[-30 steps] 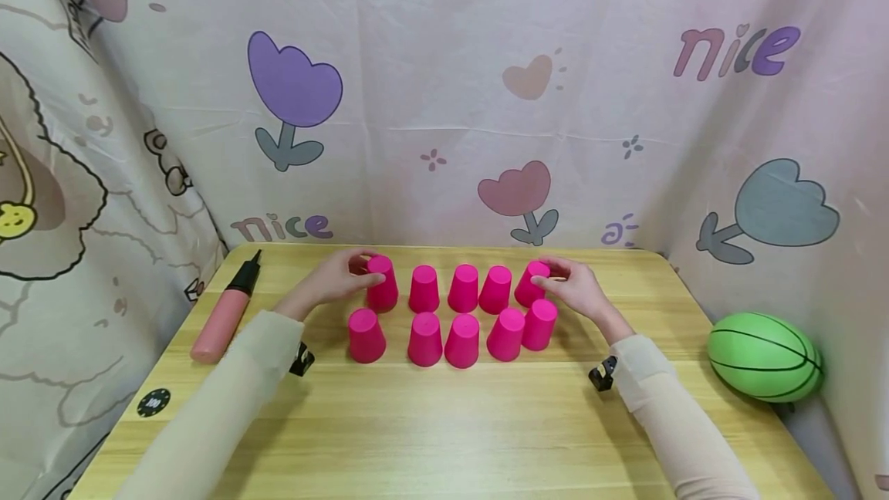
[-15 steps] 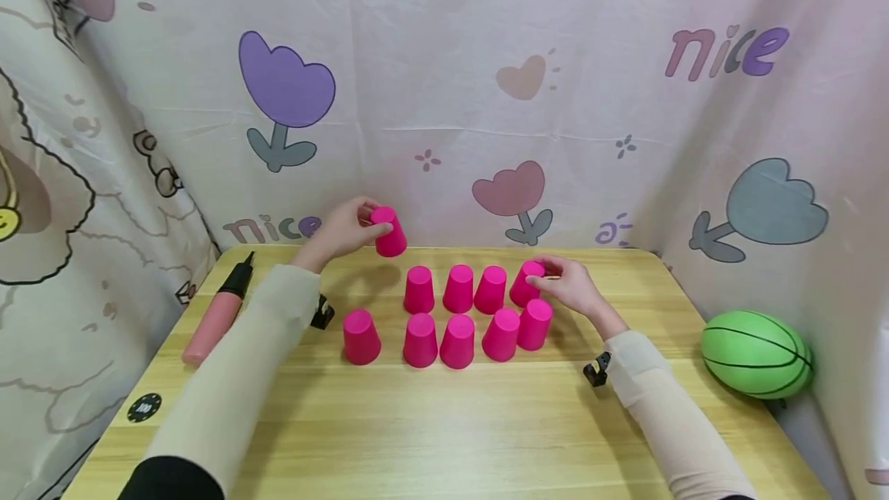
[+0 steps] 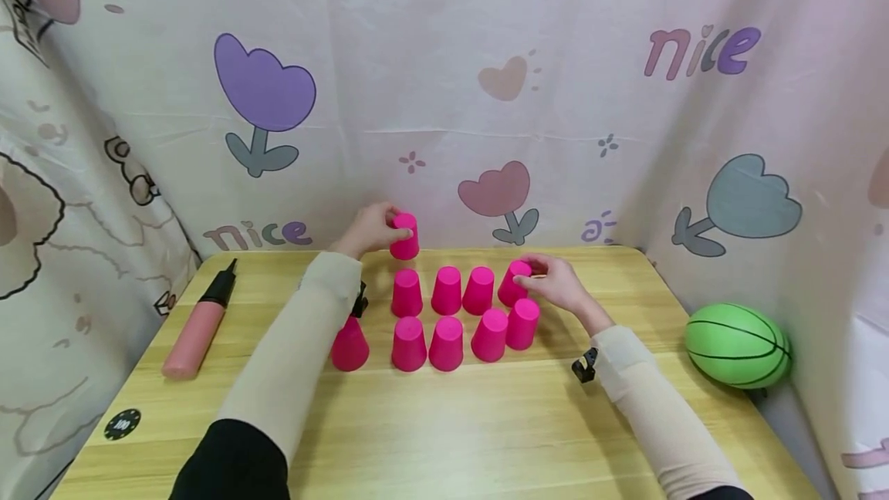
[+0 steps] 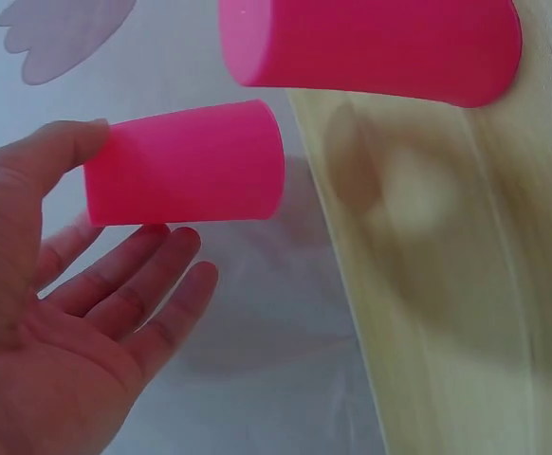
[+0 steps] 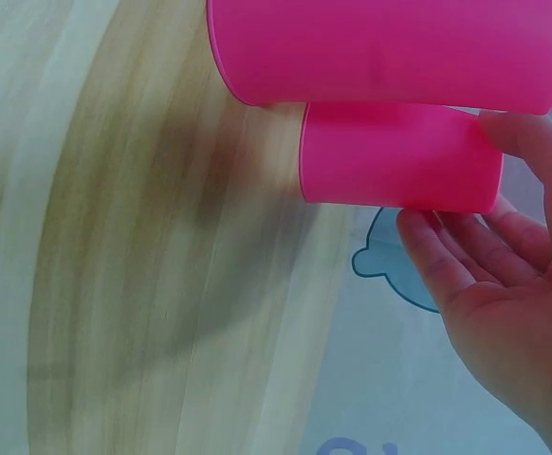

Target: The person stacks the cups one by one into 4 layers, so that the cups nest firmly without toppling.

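Note:
My left hand pinches a pink plastic cup near its narrow end, thumb on one side and fingers on the other. That cup is raised above and behind the back row, wide end down. My right hand pinches another pink cup at the right end of the back row, which stands on the table with its narrow end up. More inverted pink cups stand in two rows; the nearest to the held one is a back-row cup. My left forearm partly covers the front-left cup.
On the wooden table, a pink pump-like tube with a black nozzle lies at the left. A black chip marked 100 is nearer. A green ball sits at the right edge. A printed curtain hangs behind.
My left hand has lifted the back row's left-end cup off the table and moved it rightward, above the neighbouring cup. My right hand has stayed on its cup. The camera view has shifted slightly.

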Demonstrator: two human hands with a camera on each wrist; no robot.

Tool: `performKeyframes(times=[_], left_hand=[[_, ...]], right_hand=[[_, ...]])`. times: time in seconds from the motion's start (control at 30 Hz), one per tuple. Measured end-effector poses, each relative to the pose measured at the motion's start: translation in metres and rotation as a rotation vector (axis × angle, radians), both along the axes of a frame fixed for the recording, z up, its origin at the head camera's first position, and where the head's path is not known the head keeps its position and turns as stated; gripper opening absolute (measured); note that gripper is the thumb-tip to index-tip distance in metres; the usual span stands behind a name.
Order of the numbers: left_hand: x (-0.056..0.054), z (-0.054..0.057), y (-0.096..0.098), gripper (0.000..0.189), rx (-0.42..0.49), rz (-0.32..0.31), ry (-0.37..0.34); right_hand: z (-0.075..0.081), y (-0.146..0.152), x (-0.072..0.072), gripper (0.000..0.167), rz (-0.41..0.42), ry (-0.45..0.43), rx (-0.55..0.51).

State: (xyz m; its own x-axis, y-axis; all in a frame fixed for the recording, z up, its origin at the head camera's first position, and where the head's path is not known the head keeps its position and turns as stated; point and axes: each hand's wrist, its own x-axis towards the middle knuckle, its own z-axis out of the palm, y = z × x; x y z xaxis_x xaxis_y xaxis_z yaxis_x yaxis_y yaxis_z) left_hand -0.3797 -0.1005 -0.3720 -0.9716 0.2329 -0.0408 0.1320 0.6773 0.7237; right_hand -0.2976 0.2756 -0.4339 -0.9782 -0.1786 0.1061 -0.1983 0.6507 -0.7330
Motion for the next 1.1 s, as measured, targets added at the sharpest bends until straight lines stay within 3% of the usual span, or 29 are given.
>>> performKeyframes(times=[0.23,0.53,1.1], left_hand=[[-0.006,-0.014,0.001,0.048,-0.035,0.025,-0.041],[-0.01,-0.024,-0.001,0.051,-0.048,0.055,-0.11],[-0.015,-0.037,0.001,0.052,-0.068,0.036,-0.122]], right_hand=[[0.002,-0.001,-0.001,0.055,-0.006,-0.033,0.007],[0.004,-0.002,0.0,0.057,-0.023,-0.063,0.014],[0.009,-0.003,-0.001,0.054,-0.013,-0.053,0.041]])
